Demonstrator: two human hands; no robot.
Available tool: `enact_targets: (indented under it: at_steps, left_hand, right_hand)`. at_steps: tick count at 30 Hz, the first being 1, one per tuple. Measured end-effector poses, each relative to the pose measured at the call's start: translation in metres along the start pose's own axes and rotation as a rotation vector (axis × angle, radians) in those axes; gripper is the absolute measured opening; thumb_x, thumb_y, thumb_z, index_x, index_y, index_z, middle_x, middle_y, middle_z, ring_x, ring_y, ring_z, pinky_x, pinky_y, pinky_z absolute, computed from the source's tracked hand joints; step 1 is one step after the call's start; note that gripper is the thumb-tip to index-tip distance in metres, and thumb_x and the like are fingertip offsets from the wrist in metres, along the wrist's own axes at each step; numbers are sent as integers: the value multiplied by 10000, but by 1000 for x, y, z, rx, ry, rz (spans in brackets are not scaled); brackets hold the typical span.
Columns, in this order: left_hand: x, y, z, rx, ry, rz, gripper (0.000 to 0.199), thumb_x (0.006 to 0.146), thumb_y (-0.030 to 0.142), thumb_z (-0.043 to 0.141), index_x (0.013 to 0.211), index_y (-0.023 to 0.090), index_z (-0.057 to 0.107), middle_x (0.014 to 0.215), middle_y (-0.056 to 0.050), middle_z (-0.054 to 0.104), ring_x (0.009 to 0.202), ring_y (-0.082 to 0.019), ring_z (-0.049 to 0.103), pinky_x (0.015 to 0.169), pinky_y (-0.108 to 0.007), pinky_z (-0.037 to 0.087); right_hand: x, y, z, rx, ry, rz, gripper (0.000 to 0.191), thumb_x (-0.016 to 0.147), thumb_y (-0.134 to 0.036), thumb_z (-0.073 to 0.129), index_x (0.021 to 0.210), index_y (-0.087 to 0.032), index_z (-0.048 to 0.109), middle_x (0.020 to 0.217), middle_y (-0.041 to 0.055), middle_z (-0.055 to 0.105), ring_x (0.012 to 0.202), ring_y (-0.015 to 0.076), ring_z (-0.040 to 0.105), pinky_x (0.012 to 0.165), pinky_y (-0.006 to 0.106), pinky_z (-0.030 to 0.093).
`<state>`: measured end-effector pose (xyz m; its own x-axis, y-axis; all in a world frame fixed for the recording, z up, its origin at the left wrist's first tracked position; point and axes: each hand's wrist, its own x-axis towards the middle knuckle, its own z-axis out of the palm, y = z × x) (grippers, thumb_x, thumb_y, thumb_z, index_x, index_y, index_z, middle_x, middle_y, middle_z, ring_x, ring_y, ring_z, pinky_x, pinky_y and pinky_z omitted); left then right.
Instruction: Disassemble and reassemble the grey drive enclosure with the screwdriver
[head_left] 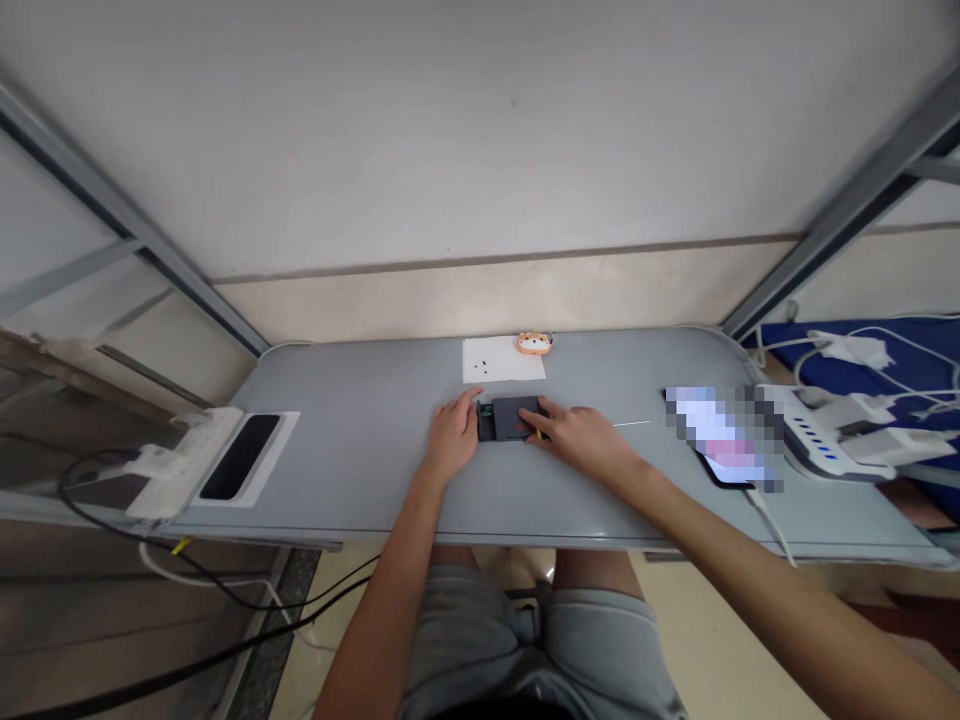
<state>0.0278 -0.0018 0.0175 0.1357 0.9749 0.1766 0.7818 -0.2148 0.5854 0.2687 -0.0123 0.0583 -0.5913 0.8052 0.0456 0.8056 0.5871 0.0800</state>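
A dark grey box-shaped electronic device lies on the desk between my hands. Its left end is exposed, with a bit of green circuit board showing inside. Against that end, my left hand grips with thumb and fingers. My right hand has its fingers on the top and right side of the casing. A small yellow piece shows under the right fingers, and a thin pale rod sticks out to the right behind that hand; whether they are one object I cannot tell.
Behind the device lies white paper with several tiny dark bits, possibly screws, and an orange animal-faced case. A phone and power strip are at left. At right are a lit phone, a charging hub and cables.
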Motion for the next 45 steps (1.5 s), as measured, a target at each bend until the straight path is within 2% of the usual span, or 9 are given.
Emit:
enact_targets:
  at_steps: [6, 10, 12, 16, 19, 21, 24, 32, 45]
  left_hand:
    - [-2, 0, 0, -12, -40, 21, 426, 1072, 179, 383, 1446, 239, 578, 1171, -81, 772, 1191, -268, 701, 1082, -457, 491]
    - [-4, -1, 3, -11, -7, 17, 406, 1077, 201, 394, 1429, 241, 592, 1183, -79, 773, 1163, -253, 709, 1098, -446, 490]
    - [-5, 0, 4, -15, 32, 20, 376, 1089, 237, 402, 1399, 242, 615, 1250, -85, 759, 1200, -254, 692, 1116, -449, 483]
    - [-6, 5, -1, -28, 43, 46, 286, 1073, 293, 479, 1276, 241, 674, 1283, -84, 740, 1204, -266, 672, 1097, -458, 494]
    - [-7, 9, -6, -21, 32, 78, 263, 1011, 313, 604, 1255, 239, 670, 1153, -76, 739, 1107, -264, 683, 1031, -438, 527]
    - [-8, 10, -8, -15, 43, 103, 323, 964, 324, 682, 1276, 245, 653, 1161, -74, 717, 1128, -268, 668, 1040, -435, 526]
    - [-10, 12, -11, -6, 21, 134, 456, 904, 350, 770, 1327, 255, 628, 1289, -90, 681, 1237, -290, 628, 1099, -454, 499]
    - [-10, 15, -14, -10, -86, 107, 762, 769, 378, 922, 1446, 275, 589, 1445, -92, 645, 1323, -332, 578, 1159, -499, 461]
    - [-10, 9, -4, -54, -16, 94, 717, 727, 375, 953, 1374, 279, 659, 1342, -84, 717, 1270, -328, 642, 1127, -515, 510]
  right_hand:
    - [8, -22, -4, 24, -65, 57, 457, 1066, -382, 503, 1496, -291, 627, 1509, 190, 620, 773, 230, 767, 672, 335, 516]
    - [10, -21, -7, 268, 61, 140, 337, 1047, -411, 536, 1265, -290, 762, 1325, 113, 745, 823, 227, 769, 697, 322, 525]
    - [15, -12, -12, 499, 285, 239, 350, 1048, -465, 508, 1056, -266, 795, 1103, 80, 798, 851, 232, 756, 708, 319, 517]
    - [34, 21, -13, 992, 934, 611, 545, 1029, -654, 401, 849, -221, 679, 748, 55, 691, 697, 214, 677, 654, 328, 497]
    - [47, 47, 6, 1336, 1261, 831, 616, 1003, -742, 271, 856, -239, 596, 733, 25, 621, 650, 192, 639, 616, 324, 490]
    - [52, 56, 22, 1480, 1175, 966, 689, 953, -827, 239, 801, -245, 575, 634, -12, 505, 531, 159, 513, 524, 305, 406]
    - [54, 52, 40, 1581, 960, 976, 765, 892, -914, 247, 793, -245, 606, 513, -69, 319, 416, 140, 314, 446, 310, 266]
    - [61, 14, 39, 1447, 708, 727, 797, 829, -922, 444, 922, -191, 750, 781, 47, 691, 716, 192, 590, 683, 319, 456]
    - [58, 12, 42, 1310, 566, 587, 734, 887, -845, 419, 988, -200, 755, 915, 88, 757, 836, 246, 650, 802, 361, 507]
